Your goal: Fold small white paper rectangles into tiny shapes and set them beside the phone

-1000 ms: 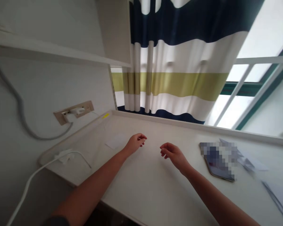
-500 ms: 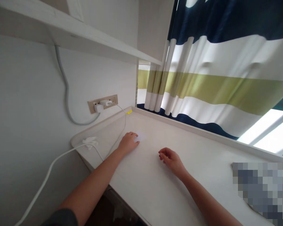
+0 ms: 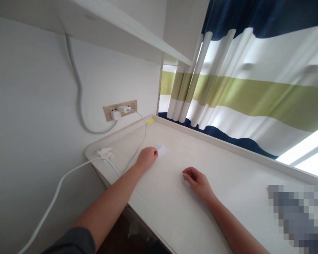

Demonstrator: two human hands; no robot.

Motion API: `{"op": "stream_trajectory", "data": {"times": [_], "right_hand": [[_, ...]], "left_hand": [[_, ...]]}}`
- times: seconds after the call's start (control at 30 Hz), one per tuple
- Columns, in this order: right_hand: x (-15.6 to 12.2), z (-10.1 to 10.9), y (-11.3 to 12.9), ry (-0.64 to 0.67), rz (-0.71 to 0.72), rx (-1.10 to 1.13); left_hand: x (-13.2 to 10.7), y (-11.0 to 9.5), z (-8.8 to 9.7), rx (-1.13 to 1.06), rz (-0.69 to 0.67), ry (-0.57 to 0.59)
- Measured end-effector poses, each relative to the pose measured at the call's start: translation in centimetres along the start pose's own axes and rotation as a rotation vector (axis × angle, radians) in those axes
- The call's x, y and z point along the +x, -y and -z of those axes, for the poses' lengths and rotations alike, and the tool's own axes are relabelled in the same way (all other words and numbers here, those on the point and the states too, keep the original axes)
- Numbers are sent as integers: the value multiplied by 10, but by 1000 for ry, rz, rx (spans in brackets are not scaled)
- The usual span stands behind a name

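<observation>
My left hand point(image 3: 147, 157) lies on the white desktop point(image 3: 164, 197) with its fingers curled. Its fingertips touch a small white paper slip point(image 3: 162, 151), and I cannot tell whether they pinch it. My right hand point(image 3: 197, 182) rests on the desktop further right, fingers curled and holding nothing. It is nearest to bare desk surface, with the slip some way off to its upper left.
A beige wall socket point(image 3: 120, 110) holds a white charger point(image 3: 124, 109). A white cable point(image 3: 66, 180) runs over the desk's left corner past crumpled white tissue point(image 3: 105, 153). A pixelated object point(image 3: 298, 218) lies at the right. A shelf point(image 3: 122, 31) overhangs; a striped curtain point(image 3: 249, 95) hangs behind the rim.
My left hand has moved from the air onto the desk, reaching the paper slip. The slip now shows beyond my fingertips. The view has swung left, shifting the pixelated object to the right edge.
</observation>
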State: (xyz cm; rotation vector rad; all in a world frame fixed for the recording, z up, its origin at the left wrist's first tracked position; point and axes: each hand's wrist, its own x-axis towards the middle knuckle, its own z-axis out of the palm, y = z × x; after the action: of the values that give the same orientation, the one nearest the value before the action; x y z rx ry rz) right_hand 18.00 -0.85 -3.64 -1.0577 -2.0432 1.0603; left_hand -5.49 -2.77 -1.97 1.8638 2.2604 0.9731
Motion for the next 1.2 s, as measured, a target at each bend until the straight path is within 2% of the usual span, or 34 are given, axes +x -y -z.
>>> {"op": "stream_trajectory", "data": {"times": [0.17,0.4,0.5,0.57,0.67,0.73,0.83,0.97,1.1,1.2], "right_hand": [[1,-1,-2,-11,-3,16],[0,-1,1,-27,20,8],[1,2,4,-45,19,37],[2,6,7,-68,16,81],[1,18,14,-161,-3,218],[-3,31,21,-229,-3,338],[-15,57,30,-330,20,470],[-38,93,31,-483,-5,515],[-62,117,22,-525,-90,537],[-75,126,14,-522,-140,559]], "left_hand": [[-1,-3,2,74,-15,-31],[-4,-12,16,103,-25,-163],[-4,-22,20,-111,-35,-264],[-4,-36,20,-406,6,-253],[-5,-69,18,-955,155,-55],[-9,-94,15,-1141,222,105],[-15,-129,7,-1191,232,248],[-23,-164,-11,-1163,194,372],[-28,-189,-27,-1138,119,527],[-29,-201,-36,-1099,89,571]]}}
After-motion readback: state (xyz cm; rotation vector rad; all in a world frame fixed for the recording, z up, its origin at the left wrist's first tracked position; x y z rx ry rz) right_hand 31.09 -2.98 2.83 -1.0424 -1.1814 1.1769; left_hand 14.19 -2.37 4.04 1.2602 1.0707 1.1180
